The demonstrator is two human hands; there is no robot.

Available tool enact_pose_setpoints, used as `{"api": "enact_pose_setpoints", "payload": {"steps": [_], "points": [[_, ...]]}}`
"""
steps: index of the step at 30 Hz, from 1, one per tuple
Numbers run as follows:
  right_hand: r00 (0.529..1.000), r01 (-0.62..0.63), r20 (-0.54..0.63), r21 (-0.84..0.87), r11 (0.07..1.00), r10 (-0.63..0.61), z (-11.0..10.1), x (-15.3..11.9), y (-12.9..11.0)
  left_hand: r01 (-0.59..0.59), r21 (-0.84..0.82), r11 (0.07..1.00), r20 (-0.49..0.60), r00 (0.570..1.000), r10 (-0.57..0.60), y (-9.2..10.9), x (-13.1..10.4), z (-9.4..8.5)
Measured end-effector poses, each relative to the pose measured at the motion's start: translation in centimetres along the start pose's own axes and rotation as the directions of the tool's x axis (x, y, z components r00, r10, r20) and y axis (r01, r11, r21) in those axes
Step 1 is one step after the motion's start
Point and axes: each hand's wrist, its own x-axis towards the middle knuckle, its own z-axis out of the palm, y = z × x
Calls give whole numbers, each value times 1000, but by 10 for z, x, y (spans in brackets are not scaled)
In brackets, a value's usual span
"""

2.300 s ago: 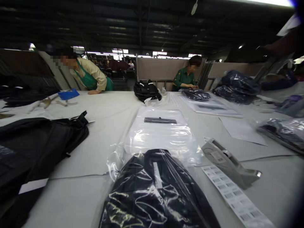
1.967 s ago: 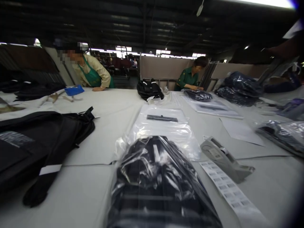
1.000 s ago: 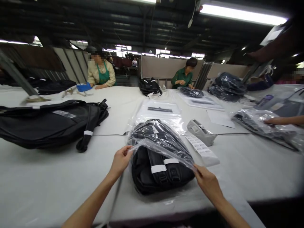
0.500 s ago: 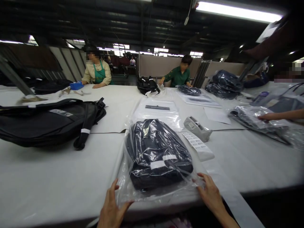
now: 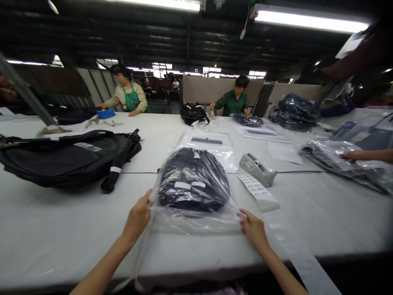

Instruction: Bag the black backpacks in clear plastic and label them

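A dark backpack (image 5: 193, 176) lies inside a clear plastic bag (image 5: 196, 225) on the white table in front of me. Two white strips show through the film on the backpack's near part. My left hand (image 5: 138, 217) is closed on the bag's left edge. At the opposite edge, my right hand (image 5: 253, 227) pinches the film. The near end of the bag is stretched between both hands, with loose plastic beyond the backpack. Part of my left fingertips is hidden.
Right of the bag are a grey tape dispenser (image 5: 257, 169) and a label strip (image 5: 258, 190). A black bag (image 5: 67, 159) lies left. Flat plastic bags (image 5: 208, 137) lie behind. A co-worker's hand (image 5: 351, 155) touches another wrapped bag (image 5: 340, 159); two people work across the table.
The wrapped backpack has shifted away from me and lies flatter. My hands have moved forward, and my left hand has gone from spread fingers to gripping the bag's edge.
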Motion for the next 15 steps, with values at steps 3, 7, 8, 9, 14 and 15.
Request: {"api": "enact_pose_setpoints", "payload": {"steps": [3, 7, 8, 9, 14, 15], "points": [[1000, -9, 2, -43, 999, 9, -23, -12, 22, -19, 62, 998, -102, 994, 25, -22, -23, -20], [993, -17, -115, -39, 999, 12, -39, -26, 29, 52, 66, 996, -245, 969, -35, -16, -58, -30], [993, -30, -111, -39, 999, 26, -40, -29, 30, 58, 51, 997, -252, 967, -43, -11, -66, -29], [994, -46, -96, -40, 998, 42, -41, -31, 32, 51, 29, 998, -233, 972, -43, -6, -75, -27], [986, -6, -167, 7, 1000, 7, -46, -36, 48, 16, -93, 995, -199, 979, -35, 8, -106, -19], [986, 17, -166, 24, 1000, -13, -47, -37, 54, 3, -109, 994, -214, 976, -26, 9, -110, -18]]}}
